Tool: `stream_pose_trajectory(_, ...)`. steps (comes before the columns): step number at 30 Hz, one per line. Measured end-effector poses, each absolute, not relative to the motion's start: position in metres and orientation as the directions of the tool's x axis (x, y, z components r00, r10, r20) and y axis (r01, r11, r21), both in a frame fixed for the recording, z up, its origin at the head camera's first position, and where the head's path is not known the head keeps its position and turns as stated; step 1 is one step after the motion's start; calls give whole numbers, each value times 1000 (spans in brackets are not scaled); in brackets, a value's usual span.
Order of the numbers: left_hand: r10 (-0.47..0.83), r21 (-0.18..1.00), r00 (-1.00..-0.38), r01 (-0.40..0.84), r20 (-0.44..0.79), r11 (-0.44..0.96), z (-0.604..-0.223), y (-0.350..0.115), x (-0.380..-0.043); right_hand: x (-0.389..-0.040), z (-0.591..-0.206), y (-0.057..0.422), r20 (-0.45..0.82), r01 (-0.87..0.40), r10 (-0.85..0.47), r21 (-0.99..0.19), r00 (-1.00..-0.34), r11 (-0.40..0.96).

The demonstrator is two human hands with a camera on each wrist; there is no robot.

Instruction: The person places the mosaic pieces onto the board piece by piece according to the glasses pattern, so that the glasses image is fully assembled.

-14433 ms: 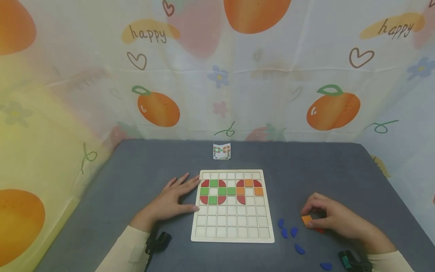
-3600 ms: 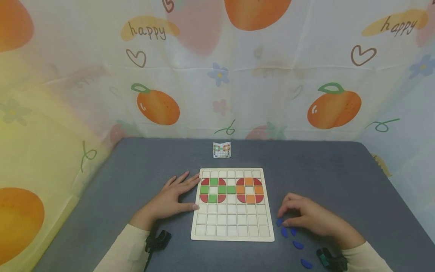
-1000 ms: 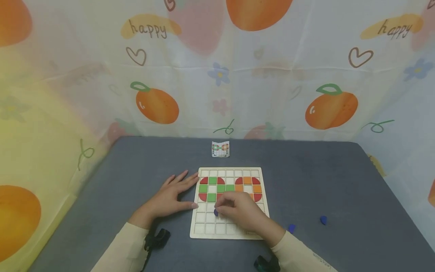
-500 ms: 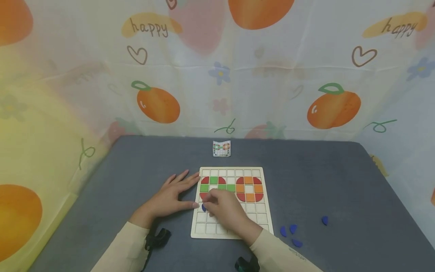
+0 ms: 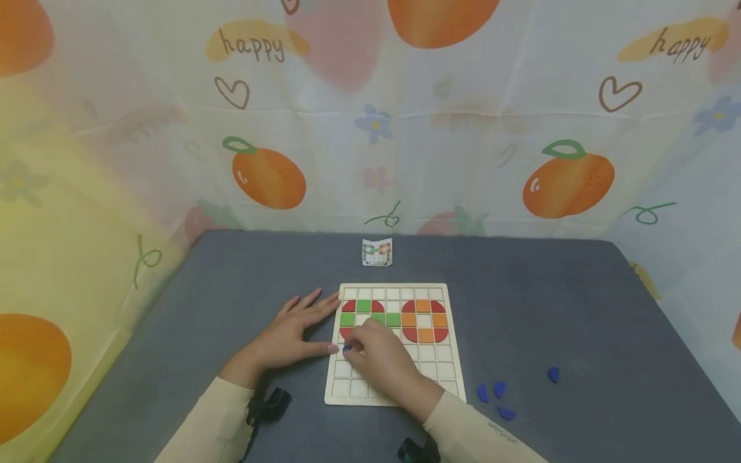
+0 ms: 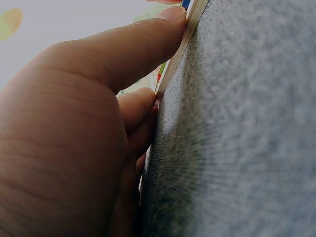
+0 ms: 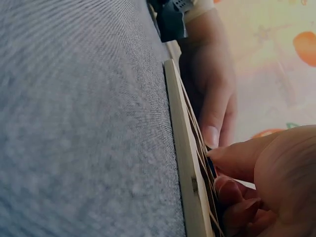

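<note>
A wooden grid board [image 5: 396, 400] lies in the middle of the table, with red, green and orange tiles forming two ring shapes in its upper rows. My right hand [image 5: 386, 360] reaches over it and pinches a small blue rounded tile [image 5: 347, 348] at a leftmost cell, just below the left ring. Part of that ring is hidden under this hand. With fingers spread, my left hand [image 5: 289, 337] rests on the table, its thumb and fingertips touching the board's left edge. In the left wrist view, the thumb [image 6: 143, 42] presses against the board's side.
Right of the board lie several blue rounded tiles [image 5: 500, 389], one of them [image 5: 554, 374] farther right. A small printed card [image 5: 377, 253] with a similar pattern stands behind the board. A patterned cloth [image 5: 451, 161] hangs behind the table.
Orange and red tiles have been added to the right ring. My right hand has carried a blue tile from the table to the board's left column. One blue tile now lies farther right.
</note>
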State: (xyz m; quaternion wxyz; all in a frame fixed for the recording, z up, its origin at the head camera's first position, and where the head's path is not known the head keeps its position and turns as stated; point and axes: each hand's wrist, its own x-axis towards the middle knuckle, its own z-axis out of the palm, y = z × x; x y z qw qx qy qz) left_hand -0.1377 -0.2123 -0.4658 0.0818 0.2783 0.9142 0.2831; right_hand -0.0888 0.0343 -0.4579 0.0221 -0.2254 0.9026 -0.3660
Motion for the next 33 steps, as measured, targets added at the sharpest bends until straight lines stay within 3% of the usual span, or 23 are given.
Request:
stream_pose_trajectory(22,544,562,-839,449,-2,695,-466,-212,-138,-90,-451,38,87,-392,-459,-673,-884,627)
stream_pose_trajectory(28,546,565,-838,448,-5,693,-466,-212,-138,-91,-450,43,31,-324,-466,-761,-884,563)
stream_pose_trajectory(33,549,563,-836,454,1,690,-466,-213,-138,-91,-443,52,18,-254,-484,-868,-875,427)
